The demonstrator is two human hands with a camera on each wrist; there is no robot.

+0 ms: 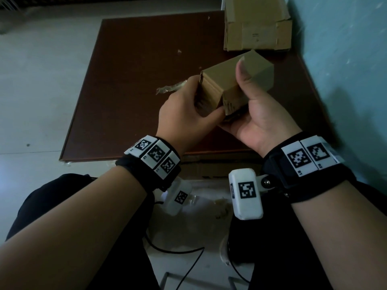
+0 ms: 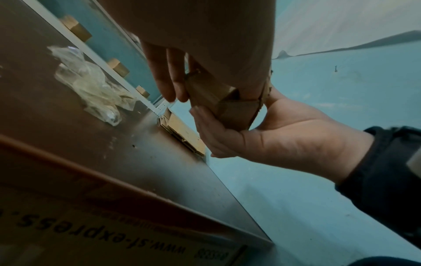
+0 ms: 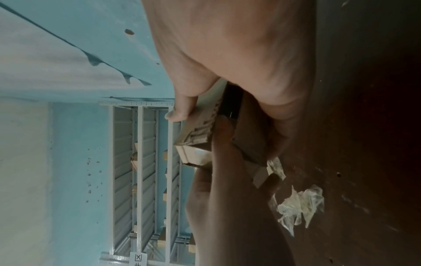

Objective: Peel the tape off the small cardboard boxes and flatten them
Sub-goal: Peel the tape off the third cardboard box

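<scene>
A small brown cardboard box [image 1: 228,80] hangs above the dark brown table [image 1: 129,59], held by both hands. My left hand [image 1: 194,101] grips its left end, fingers curled round the open corrugated edge and thumb on the near flap. My right hand [image 1: 249,97] cradles the box from below, thumb pressed on its top face. The left wrist view shows the box [image 2: 230,111] in the right hand's palm [image 2: 273,136]. In the right wrist view the box's [image 3: 196,138] near flap looks torn. A wad of peeled clear tape [image 1: 169,88] lies on the table.
Flattened cardboard boxes [image 1: 257,28] are stacked at the table's far right, against a teal wall [image 1: 345,59]. A large printed carton [image 2: 91,225] stands under the table's near edge. Metal shelving [image 3: 141,180] holds more small boxes behind. Cables run over the floor by my legs.
</scene>
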